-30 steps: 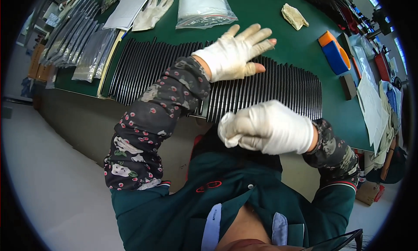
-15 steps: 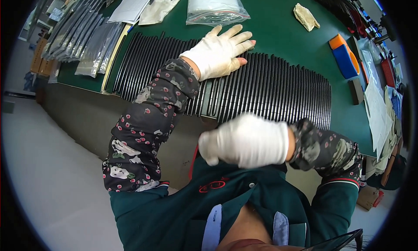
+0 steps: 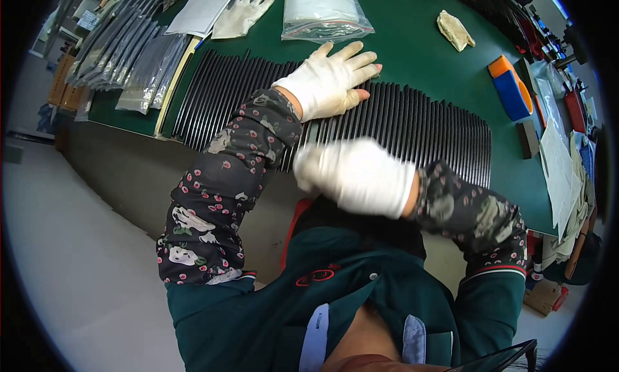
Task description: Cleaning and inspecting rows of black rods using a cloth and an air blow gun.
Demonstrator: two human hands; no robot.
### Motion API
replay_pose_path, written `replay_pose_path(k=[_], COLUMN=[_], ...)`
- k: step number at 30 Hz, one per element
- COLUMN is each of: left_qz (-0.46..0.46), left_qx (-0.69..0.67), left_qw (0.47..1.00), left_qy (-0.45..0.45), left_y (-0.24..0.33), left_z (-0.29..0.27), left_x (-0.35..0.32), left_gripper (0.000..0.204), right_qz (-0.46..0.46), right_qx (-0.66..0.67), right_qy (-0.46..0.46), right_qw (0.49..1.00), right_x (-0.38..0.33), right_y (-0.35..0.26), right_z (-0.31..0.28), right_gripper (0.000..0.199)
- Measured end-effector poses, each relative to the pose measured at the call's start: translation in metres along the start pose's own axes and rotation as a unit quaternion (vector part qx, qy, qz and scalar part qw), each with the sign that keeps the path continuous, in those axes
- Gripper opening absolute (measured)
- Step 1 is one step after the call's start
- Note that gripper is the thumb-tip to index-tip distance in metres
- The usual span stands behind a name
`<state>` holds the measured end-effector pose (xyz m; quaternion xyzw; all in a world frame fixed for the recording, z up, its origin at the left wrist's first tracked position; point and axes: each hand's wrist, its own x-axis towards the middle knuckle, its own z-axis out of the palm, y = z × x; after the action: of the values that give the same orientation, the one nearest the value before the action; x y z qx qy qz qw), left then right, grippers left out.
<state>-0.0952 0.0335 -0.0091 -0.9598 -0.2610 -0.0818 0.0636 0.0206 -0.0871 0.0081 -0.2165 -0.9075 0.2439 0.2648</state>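
Note:
A long row of thin black rods (image 3: 412, 130) lies side by side across the front of the green table (image 3: 412, 43). My left hand (image 3: 329, 81), in a white glove, rests flat on the rods with its fingers spread. My right hand (image 3: 358, 175), also gloved, is blurred and hangs at the near edge of the rods, over the table's front. Its fingers look curled in; nothing shows in its grip.
Clear bags of black rods (image 3: 122, 43) are stacked at the left. A spare white glove (image 3: 242, 14), a clear plastic bag (image 3: 322, 10) and a crumpled cloth (image 3: 454, 30) lie behind. An orange and blue block (image 3: 509, 88) and papers (image 3: 561, 172) sit at the right.
My right hand has swept leftwards along the near edge of the rods. My left hand has stayed flat on the row.

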Motion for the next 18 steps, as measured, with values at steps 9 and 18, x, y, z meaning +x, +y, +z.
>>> replay_pose_path(k=[9, 18], left_qz=[-0.042, 0.031], left_qx=[-0.011, -0.194], left_qw=[0.998, 0.980], left_qy=[0.050, -0.032], left_y=[0.011, 0.102], left_z=[-0.011, -0.055], left_x=[-0.010, -0.081], left_gripper=[0.066, 0.107], right_qz=[0.107, 0.335], right_qx=[0.004, -0.014], right_qy=[-0.021, 0.181], right_qw=[0.994, 0.925], right_x=[-0.019, -0.091], right_y=[-0.050, -0.044], right_z=[-0.080, -0.125], right_gripper=[0.017, 0.020])
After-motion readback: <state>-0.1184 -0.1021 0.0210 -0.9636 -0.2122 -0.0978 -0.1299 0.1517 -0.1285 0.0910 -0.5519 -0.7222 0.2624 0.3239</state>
